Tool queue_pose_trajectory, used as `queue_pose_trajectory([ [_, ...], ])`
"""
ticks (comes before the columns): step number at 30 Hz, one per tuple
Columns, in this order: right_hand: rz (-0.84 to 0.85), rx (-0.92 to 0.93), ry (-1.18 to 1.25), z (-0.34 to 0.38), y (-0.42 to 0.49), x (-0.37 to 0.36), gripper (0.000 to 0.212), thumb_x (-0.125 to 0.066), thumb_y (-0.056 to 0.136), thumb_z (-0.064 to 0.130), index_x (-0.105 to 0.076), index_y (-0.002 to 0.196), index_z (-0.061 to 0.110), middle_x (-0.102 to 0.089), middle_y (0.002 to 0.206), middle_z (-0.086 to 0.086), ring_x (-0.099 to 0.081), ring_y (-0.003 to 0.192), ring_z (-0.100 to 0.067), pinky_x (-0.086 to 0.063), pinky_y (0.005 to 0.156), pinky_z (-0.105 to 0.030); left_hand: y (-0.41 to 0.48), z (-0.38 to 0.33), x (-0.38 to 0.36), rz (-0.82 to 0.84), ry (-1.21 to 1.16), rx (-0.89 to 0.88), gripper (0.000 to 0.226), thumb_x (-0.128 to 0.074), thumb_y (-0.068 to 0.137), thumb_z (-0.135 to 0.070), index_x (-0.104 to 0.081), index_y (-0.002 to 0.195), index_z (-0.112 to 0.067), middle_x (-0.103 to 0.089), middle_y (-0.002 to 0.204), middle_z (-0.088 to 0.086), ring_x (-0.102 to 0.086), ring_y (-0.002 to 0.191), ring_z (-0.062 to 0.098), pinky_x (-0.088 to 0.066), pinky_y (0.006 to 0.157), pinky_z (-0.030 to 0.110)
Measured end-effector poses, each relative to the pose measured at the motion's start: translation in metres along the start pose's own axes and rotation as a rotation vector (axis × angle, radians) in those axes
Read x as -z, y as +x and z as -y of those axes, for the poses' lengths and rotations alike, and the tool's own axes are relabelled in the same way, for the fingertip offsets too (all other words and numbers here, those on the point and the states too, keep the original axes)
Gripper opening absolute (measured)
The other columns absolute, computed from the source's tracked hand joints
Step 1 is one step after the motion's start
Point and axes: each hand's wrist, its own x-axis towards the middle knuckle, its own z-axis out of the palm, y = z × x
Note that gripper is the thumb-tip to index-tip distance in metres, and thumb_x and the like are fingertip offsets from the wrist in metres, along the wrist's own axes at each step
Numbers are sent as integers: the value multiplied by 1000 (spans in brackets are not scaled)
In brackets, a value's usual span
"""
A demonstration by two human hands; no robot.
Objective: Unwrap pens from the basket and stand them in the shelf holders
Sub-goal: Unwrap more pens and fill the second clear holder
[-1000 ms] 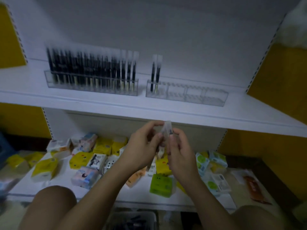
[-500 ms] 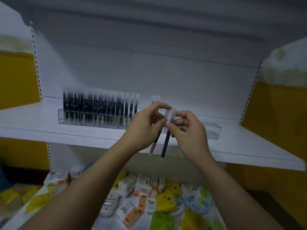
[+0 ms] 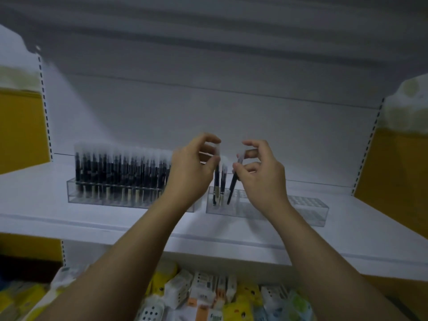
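My left hand [image 3: 193,169] pinches the cap end of a dark pen [image 3: 217,186] whose lower end is down in the left end of the clear right holder [image 3: 308,208]. Beside it another dark pen [image 3: 223,181] stands upright in that holder. My right hand [image 3: 260,173] pinches a second dark pen [image 3: 232,188], tilted, with its tip at the holder's top grid. The clear left holder [image 3: 76,193] is packed with several dark pens with white caps [image 3: 120,169]. The basket is out of view.
Both holders stand on a white shelf [image 3: 115,224] with a white back panel. Yellow side panels [image 3: 20,126] flank the bay. Below, a lower shelf holds several small packets and boxes [image 3: 203,295] in yellow, white and green.
Both hands rose from the lower shelf to the upper one and moved apart. Each now holds one pen at the right holder; the left pen has gone down into a slot.
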Motion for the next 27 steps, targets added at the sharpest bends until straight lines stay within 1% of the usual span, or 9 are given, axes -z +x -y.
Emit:
queue_pose_trajectory([
  [3, -16, 12, 2, -9, 17, -12, 38, -67, 89, 11, -50, 120, 24, -60, 103, 5, -64, 70, -4, -45, 55, -5, 9, 8, -12, -20, -12, -22, 27, -62, 91, -12, -54, 104, -35, -63, 94, -11, -62, 84, -1, -50, 68, 6],
  [8, -63, -2, 8, -29, 35, -24, 37, -66, 89, 10, -51, 122, 20, -59, 104, 3, -61, 70, -3, -40, 53, -1, 23, 24, -25, -16, 10, -40, 29, -61, 91, -9, -54, 103, -34, -62, 93, -11, -62, 84, -2, -47, 68, 2],
  [14, -45, -19, 9, -41, 41, -35, 37, -65, 90, 11, -51, 123, 23, -59, 105, 5, -61, 73, -2, -43, 55, -2, 28, 35, -34, -28, 22, -26, 27, -59, 92, -9, -57, 111, -28, -62, 94, -10, -62, 84, -1, -46, 67, 1],
  [17, -53, -46, 36, -44, 41, -32, 38, -66, 89, 10, -52, 121, 24, -60, 102, 5, -62, 72, -3, -43, 55, -2, 28, 36, -35, -37, 5, -12, 28, -59, 91, -8, -58, 109, -30, -63, 94, -9, -62, 82, 0, -49, 65, 5],
  [19, -24, -45, 8, -46, 38, -32, 37, -66, 89, 11, -52, 122, 25, -60, 103, 7, -61, 73, -1, -44, 55, -2, 22, 40, -37, -29, 20, -14, 30, -59, 91, -6, -57, 107, -31, -63, 94, -9, -62, 83, -1, -50, 68, 6],
  [21, 37, -35, -40, -50, 32, -34, 37, -66, 89, 13, -53, 122, 26, -59, 105, 8, -63, 77, -5, -46, 58, -4, 14, 46, -40, -13, 42, -13, 31, -60, 91, -6, -56, 106, -32, -63, 94, -10, -61, 84, -4, -48, 70, 4],
  [24, 151, -1, -186, -61, 23, -39, 38, -64, 91, 19, -53, 124, 32, -60, 109, 8, -61, 88, -8, -51, 72, -17, 9, 54, -44, -2, 59, 2, 29, -60, 90, -5, -57, 110, -26, -62, 93, -10, -61, 84, -3, -48, 71, 6],
  [25, 186, -4, -239, -64, 22, -38, 40, -62, 92, 22, -50, 128, 35, -59, 108, 8, -60, 89, -9, -49, 73, -19, 10, 54, -44, 1, 69, 16, 28, -60, 91, -6, -58, 111, -26, -62, 92, -10, -61, 84, -2, -47, 70, 6],
  [27, 257, -31, -309, -67, 22, -35, 49, -58, 94, 24, -40, 137, 40, -57, 106, 8, -59, 92, -11, -44, 74, -20, 15, 52, -44, 22, 71, 59, 27, -59, 92, -7, -57, 111, -26, -63, 90, -8, -61, 82, 1, -45, 62, 3],
])
